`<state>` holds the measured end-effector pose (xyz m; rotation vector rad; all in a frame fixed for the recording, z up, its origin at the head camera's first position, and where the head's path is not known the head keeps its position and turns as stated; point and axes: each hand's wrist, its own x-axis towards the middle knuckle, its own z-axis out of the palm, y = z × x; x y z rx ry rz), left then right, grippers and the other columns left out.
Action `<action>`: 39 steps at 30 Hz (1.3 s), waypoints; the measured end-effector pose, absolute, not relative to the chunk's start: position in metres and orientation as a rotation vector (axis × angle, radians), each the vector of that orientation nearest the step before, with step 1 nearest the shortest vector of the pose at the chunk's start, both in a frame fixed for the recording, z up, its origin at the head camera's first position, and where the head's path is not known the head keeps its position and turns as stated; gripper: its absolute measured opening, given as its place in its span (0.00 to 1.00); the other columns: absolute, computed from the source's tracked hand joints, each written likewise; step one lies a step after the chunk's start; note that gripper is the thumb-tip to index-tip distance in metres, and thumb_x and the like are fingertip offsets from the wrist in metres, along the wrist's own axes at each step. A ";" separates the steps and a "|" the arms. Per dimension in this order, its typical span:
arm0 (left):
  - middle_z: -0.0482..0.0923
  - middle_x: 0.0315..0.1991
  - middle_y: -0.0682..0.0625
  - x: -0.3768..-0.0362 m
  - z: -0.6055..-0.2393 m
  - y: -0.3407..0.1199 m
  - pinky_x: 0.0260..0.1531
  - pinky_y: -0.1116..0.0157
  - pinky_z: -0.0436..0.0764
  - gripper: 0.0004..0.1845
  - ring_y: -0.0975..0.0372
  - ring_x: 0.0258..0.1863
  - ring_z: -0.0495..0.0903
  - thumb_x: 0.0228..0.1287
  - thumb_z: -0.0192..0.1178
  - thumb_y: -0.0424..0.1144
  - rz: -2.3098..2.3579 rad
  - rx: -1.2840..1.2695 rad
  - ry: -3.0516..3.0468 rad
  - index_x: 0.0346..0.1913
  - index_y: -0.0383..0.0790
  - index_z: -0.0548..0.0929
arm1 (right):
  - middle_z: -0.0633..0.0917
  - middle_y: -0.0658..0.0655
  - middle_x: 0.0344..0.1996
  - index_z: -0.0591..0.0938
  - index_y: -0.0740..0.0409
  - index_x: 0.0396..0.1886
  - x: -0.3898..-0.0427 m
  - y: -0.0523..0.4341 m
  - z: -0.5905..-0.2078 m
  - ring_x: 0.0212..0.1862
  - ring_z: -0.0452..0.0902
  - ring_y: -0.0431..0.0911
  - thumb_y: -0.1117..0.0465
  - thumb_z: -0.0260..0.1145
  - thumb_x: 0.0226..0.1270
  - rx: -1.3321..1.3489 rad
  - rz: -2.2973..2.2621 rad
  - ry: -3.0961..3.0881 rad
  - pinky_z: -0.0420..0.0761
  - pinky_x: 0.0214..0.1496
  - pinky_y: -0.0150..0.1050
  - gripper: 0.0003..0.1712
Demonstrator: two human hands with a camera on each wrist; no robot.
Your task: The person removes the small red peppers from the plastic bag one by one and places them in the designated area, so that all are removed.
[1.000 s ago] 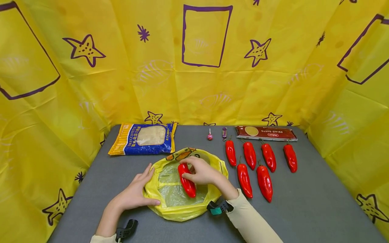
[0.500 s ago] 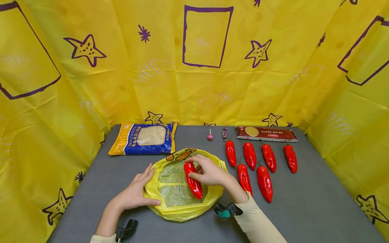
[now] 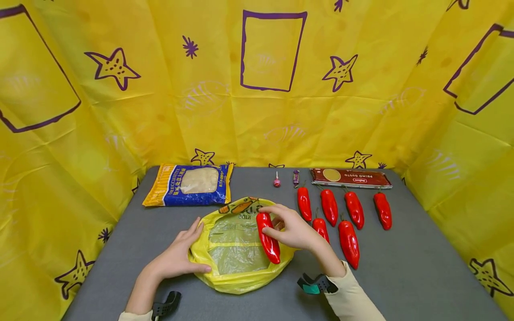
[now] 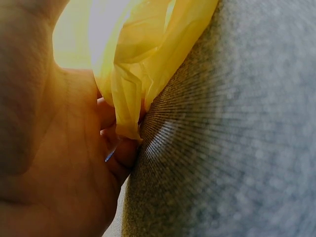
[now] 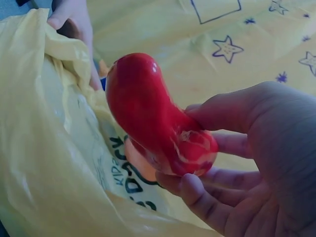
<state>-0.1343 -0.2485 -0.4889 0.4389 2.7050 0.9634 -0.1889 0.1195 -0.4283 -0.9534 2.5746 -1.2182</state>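
In the head view my right hand (image 3: 292,228) pinches a glossy red chili pepper (image 3: 268,238) between thumb and fingers, over the right part of a yellow plastic bag (image 3: 237,285). The bag stands on the table with its mouth spread wide. Seen from the right wrist, the pepper (image 5: 143,94) tilts beside the bag's printed wall (image 5: 29,128), thumb on one side and fingertips on the other. My left hand (image 3: 176,254) rests against the bag's left side, its fingers fairly straight and its thumb near the front rim. The left wrist view shows yellow plastic (image 4: 143,54) against those fingers.
Several red chili peppers (image 3: 348,245) lie in rows right of the bag. Behind them is a brown biscuit pack (image 3: 353,177). A lollipop (image 3: 276,182) and a small wrapped candy (image 3: 296,177) lie at the back. A blue-and-yellow pasta bag (image 3: 188,185) lies back left.
My right hand has moved to the right with the chili pepper, from over the middle of the bag's mouth to its right rim. My left hand has stayed in place.
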 end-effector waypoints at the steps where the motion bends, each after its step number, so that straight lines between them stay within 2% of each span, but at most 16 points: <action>1: 0.38 0.88 0.39 -0.134 -0.489 -0.249 0.70 0.35 0.67 0.71 0.41 0.76 0.58 0.50 0.79 0.68 0.964 0.439 2.706 0.86 0.35 0.50 | 0.83 0.54 0.58 0.80 0.53 0.71 -0.188 0.122 -0.428 0.43 0.84 0.40 0.57 0.73 0.72 -0.956 -1.226 2.577 0.86 0.47 0.35 0.29; 16: 0.38 0.88 0.40 -0.134 -0.490 -0.248 0.71 0.34 0.66 0.71 0.40 0.77 0.57 0.49 0.79 0.69 0.963 0.432 2.709 0.86 0.35 0.51 | 0.83 0.52 0.61 0.80 0.55 0.70 -0.177 0.186 -0.425 0.42 0.84 0.42 0.57 0.76 0.70 -0.873 -1.326 2.595 0.86 0.45 0.36 0.30; 22: 0.39 0.88 0.39 -0.134 -0.491 -0.249 0.71 0.34 0.66 0.71 0.40 0.77 0.57 0.49 0.79 0.68 0.970 0.436 2.710 0.86 0.35 0.51 | 0.84 0.53 0.52 0.81 0.50 0.69 -0.176 0.225 -0.429 0.38 0.81 0.44 0.59 0.76 0.70 -0.764 -1.363 2.647 0.83 0.38 0.36 0.29; 31: 0.37 0.88 0.41 -0.135 -0.491 -0.250 0.71 0.33 0.65 0.72 0.39 0.79 0.55 0.50 0.79 0.68 0.960 0.426 2.701 0.86 0.37 0.49 | 0.82 0.55 0.37 0.81 0.58 0.68 -0.165 0.287 -0.442 0.32 0.78 0.44 0.65 0.75 0.69 -0.667 -1.423 2.758 0.80 0.31 0.36 0.28; 34: 0.37 0.88 0.41 -0.135 -0.491 -0.250 0.70 0.33 0.65 0.72 0.39 0.78 0.55 0.50 0.79 0.68 0.958 0.425 2.704 0.86 0.37 0.49 | 0.83 0.56 0.38 0.80 0.59 0.69 -0.164 0.307 -0.446 0.33 0.79 0.43 0.66 0.75 0.69 -0.573 -1.424 2.803 0.80 0.31 0.36 0.29; 39: 0.38 0.88 0.41 -0.134 -0.491 -0.250 0.71 0.33 0.65 0.71 0.40 0.78 0.57 0.49 0.79 0.68 0.972 0.428 2.709 0.86 0.37 0.50 | 0.84 0.57 0.53 0.79 0.58 0.70 -0.162 0.336 -0.452 0.40 0.80 0.38 0.60 0.74 0.72 -0.370 -1.352 2.894 0.83 0.38 0.34 0.29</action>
